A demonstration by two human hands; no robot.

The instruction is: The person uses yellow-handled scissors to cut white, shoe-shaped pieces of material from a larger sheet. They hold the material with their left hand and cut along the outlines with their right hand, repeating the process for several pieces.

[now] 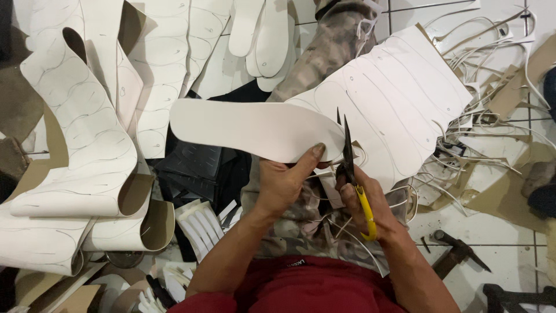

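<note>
My left hand (284, 185) pinches the white insole cutout (255, 128) by its heel, thumb just beside the blades; my right hand (370, 206) grips the yellow-handled scissors (350, 168) there, which could nick that thumb or stray off the sheet's (399, 98) traced line

Both forearms reach forward from red sleeves, bare to the elbows. The left hand (284, 182) is pinched closed, thumb pressed flat on top and fingers curled beneath. The right hand (365, 203) is clenched, knuckles up, close beside it.
</note>
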